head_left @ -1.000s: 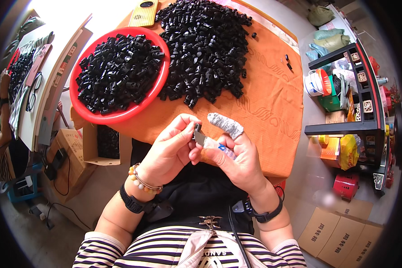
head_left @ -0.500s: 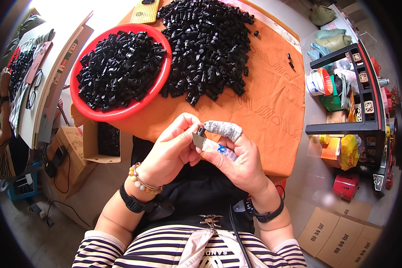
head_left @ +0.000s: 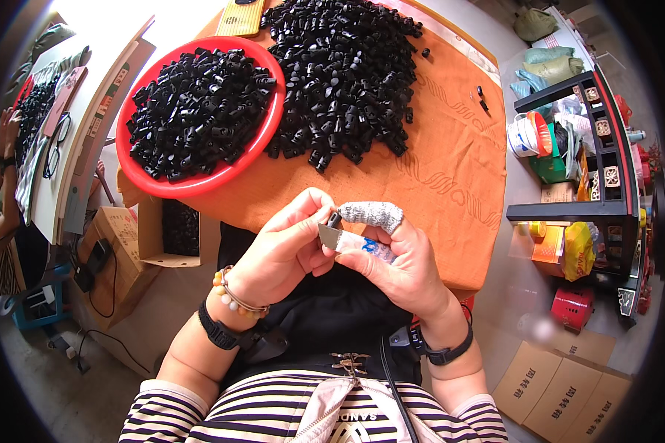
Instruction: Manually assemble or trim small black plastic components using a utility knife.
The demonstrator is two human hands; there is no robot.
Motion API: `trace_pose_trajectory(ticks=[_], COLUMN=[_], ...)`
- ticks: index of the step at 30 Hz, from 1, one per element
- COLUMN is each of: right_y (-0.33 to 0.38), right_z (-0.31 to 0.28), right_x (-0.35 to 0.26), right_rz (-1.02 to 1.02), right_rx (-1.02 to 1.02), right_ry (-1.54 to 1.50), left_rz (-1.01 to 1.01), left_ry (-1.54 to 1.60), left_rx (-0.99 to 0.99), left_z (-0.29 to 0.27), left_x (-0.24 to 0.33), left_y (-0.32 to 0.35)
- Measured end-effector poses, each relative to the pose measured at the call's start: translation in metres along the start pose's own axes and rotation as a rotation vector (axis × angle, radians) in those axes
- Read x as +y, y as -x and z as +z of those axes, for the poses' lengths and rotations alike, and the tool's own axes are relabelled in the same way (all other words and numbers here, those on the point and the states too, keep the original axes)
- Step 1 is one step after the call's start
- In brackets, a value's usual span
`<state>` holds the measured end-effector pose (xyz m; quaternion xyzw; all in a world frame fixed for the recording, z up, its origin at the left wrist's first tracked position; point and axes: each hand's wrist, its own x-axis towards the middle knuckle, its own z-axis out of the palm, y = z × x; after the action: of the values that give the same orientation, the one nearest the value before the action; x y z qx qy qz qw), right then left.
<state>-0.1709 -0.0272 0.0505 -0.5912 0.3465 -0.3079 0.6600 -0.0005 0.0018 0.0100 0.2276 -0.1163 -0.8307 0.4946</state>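
Observation:
Between thumb and fingertips, my left hand (head_left: 282, 240) pinches a small black plastic part (head_left: 334, 220), mostly hidden by the fingers. My right hand (head_left: 410, 269) is closed around a short knife (head_left: 330, 236) whose handle is wrapped in white and blue material. Its flat grey blade lies against the black part. A grey knitted cover (head_left: 373, 213) sleeves the right index finger, which curves over to the part's far side. Both hands meet just off the table's near edge, above my lap.
A red basin (head_left: 279, 111) heaped with black parts sits at the table's left, beside a large loose pile (head_left: 340, 81). A few stray parts lie right on the orange tablecloth (head_left: 451, 162). An open carton (head_left: 171, 258) stands lower left; a loaded shelf (head_left: 569, 213) is at right.
Both hands keep nearly the same pose, the blade still against the black part. The whole view has shifted very slightly. At far left, another person's hand has risen a little.

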Motion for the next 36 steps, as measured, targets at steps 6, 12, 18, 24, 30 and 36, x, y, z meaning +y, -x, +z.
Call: trace_pose_trajectory(ticks=[6, 12, 18, 24, 30, 36], right_y=[0.003, 0.004, 0.006, 0.004, 0.003, 0.002], right_z=[-0.005, 0.003, -0.003, 0.000, 0.000, 0.000], right_x=[0.011, -0.003, 0.001, -0.004, -0.003, 0.001], right_rz=[-0.035, -0.004, 0.024, -0.009, -0.028, -0.043], right_rx=[0.019, 0.039, 0.027, 0.008, -0.006, 0.015], right_ry=[-0.067, -0.037, 0.099, 0.031, 0.042, 0.014], left_rz=[-0.004, 0.006, 0.033, 0.030, 0.010, -0.010], left_ry=[0.039, 0.038, -0.001, 0.010, 0.056, 0.054], left_rx=[-0.025, -0.099, -0.047, -0.046, -0.077, -0.080], left_z=[0.002, -0.002, 0.000, -0.001, -0.003, -0.005], left_x=[-0.002, -0.001, -0.001, -0.001, -0.001, -0.001], left_y=[0.001, -0.001, -0.001, 0.000, 0.000, -0.001])
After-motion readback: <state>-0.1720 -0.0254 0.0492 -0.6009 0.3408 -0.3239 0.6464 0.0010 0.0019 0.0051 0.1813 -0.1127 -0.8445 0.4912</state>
